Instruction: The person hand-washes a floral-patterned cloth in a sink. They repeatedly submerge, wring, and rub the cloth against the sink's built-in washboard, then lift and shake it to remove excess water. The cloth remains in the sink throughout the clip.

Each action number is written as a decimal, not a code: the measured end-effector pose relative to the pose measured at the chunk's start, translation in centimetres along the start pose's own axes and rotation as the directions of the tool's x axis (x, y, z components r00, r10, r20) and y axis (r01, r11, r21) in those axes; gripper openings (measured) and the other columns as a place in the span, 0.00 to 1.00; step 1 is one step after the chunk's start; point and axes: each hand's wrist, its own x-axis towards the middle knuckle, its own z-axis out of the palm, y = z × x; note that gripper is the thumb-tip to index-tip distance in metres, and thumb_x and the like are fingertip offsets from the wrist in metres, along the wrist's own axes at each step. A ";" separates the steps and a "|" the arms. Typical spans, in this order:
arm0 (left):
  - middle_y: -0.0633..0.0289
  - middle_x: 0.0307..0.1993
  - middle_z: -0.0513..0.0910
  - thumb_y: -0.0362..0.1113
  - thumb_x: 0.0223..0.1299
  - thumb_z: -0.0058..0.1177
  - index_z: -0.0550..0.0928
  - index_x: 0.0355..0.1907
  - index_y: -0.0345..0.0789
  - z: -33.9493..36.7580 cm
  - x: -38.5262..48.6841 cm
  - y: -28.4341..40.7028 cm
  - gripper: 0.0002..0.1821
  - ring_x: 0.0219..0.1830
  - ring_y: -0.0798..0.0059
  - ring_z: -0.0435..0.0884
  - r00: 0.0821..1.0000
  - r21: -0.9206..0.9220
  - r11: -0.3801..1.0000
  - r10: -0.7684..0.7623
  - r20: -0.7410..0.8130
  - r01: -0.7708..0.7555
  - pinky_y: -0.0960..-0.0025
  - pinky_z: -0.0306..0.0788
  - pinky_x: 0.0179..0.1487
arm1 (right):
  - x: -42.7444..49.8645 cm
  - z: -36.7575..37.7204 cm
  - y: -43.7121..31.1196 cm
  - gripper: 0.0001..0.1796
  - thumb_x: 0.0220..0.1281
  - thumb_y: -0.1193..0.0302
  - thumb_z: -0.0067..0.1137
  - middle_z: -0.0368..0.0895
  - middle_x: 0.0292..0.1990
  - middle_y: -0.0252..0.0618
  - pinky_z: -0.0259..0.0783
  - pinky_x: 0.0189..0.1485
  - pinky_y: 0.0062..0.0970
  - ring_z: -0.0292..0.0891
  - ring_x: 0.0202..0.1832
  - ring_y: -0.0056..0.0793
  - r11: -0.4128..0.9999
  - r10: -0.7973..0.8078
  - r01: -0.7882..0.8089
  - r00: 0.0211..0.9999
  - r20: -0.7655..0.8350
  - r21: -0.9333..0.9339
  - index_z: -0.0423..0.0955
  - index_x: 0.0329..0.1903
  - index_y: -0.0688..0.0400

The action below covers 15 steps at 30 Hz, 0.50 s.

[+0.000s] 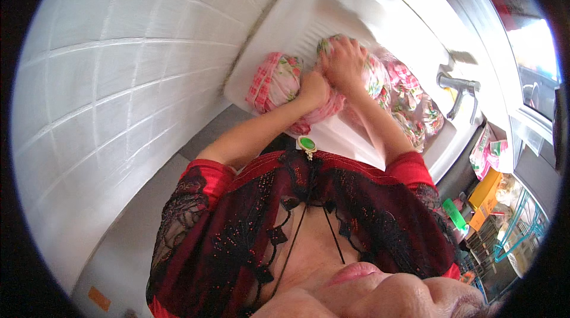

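Note:
Floral and pink checked cloth (279, 78) lies bunched across the white ribbed washboard part of a laundry sink (249, 57). My left hand (315, 89) is closed on a fold of this cloth, near the middle of the bunch. Just up and to the right of it, my right hand (345, 61) grips another part, its fingers curled over the fabric. The two hands almost touch. More wet floral cloth (407, 102) fills the basin to the right; whether it is one piece with the gripped cloth cannot be told.
A chrome faucet (458, 86) juts over the basin's right side. White wall tiles (116, 73) run along the left. At lower right stand a yellow-orange box (485, 198), a pink and green package (485, 151), a green bottle (453, 213) and blue hangers (519, 229). A window is at upper right.

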 end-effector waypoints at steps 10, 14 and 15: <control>0.33 0.35 0.79 0.39 0.65 0.42 0.68 0.53 0.27 -0.4 -0.1 0.1 0.20 0.41 0.36 0.78 0.999 0.061 0.998 0.002 -0.036 0.000 0.44 0.69 0.49 | 6.8 3.4 3.9 0.22 0.60 0.52 0.51 0.78 0.45 0.47 0.66 0.53 0.46 0.75 0.47 0.51 0.967 0.248 -0.253 0.916 0.315 -0.025 0.78 0.46 0.55; 0.31 0.39 0.78 0.39 0.64 0.41 0.69 0.57 0.29 -1.0 1.3 -1.0 0.22 0.45 0.38 0.77 0.964 0.140 0.978 0.181 -0.194 -0.155 0.46 0.67 0.52 | 7.6 0.9 9.2 0.33 0.62 0.44 0.49 0.74 0.54 0.51 0.63 0.61 0.40 0.70 0.56 0.53 0.738 0.378 -0.595 0.754 0.537 0.317 0.71 0.58 0.57; 0.31 0.40 0.78 0.39 0.64 0.41 0.69 0.58 0.30 -1.2 2.1 -1.1 0.22 0.46 0.39 0.76 0.944 0.235 0.958 0.222 -0.245 -0.164 0.46 0.67 0.52 | 6.8 0.6 10.0 0.34 0.61 0.43 0.49 0.73 0.55 0.52 0.62 0.61 0.40 0.69 0.57 0.52 0.790 0.281 -0.467 0.851 0.443 0.396 0.69 0.59 0.56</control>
